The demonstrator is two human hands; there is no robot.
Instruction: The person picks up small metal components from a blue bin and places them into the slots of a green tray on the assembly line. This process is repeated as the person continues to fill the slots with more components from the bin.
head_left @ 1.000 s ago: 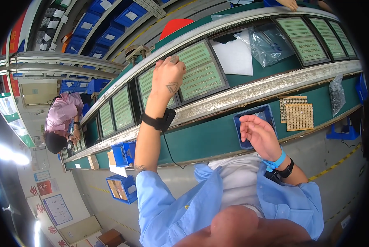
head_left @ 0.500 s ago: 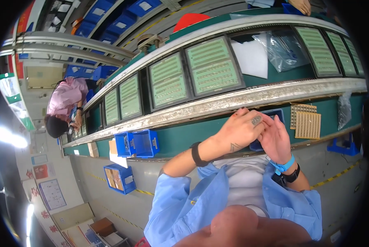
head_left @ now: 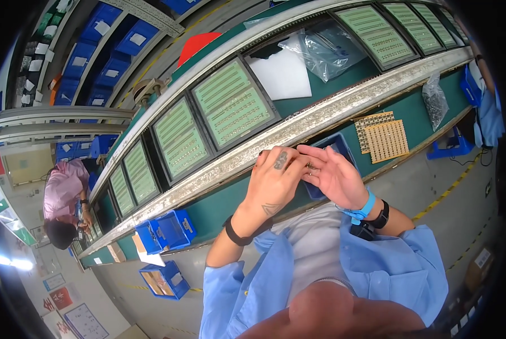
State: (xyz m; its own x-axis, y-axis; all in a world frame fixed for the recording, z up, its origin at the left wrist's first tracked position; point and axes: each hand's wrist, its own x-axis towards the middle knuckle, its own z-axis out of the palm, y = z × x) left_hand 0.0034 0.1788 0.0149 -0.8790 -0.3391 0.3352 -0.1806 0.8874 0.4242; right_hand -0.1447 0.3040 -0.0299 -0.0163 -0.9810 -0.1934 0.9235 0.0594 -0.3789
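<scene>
My left hand [head_left: 272, 179] and my right hand [head_left: 341, 176] meet above a dark blue tray [head_left: 343, 148] on the green bench. The left fingers are closed in a pinch against the right hand's fingertips. Tiny metallic bits [head_left: 309, 167] show between the fingertips, too small to name. The right hand is cupped, its thumb and fingers drawn together around that spot. Just right of the tray lie two overlapping tan perforated boards [head_left: 387, 142], with rows of small parts. Most of the tray's inside is hidden by my hands.
Beyond the rail [head_left: 241, 169], green panels in black frames [head_left: 230, 101] line the conveyor. A white sheet [head_left: 284, 73] and clear plastic bag [head_left: 329, 51] lie there. Blue bins [head_left: 165, 230] are at left, a bag of dark parts [head_left: 435, 103] at right. A pink-clothed person [head_left: 66, 189] works far left.
The view has turned and shifted right, so the bench slants more. My hands stay together over the tray; the right fingers have closed in toward the left ones. Another person shows at far right.
</scene>
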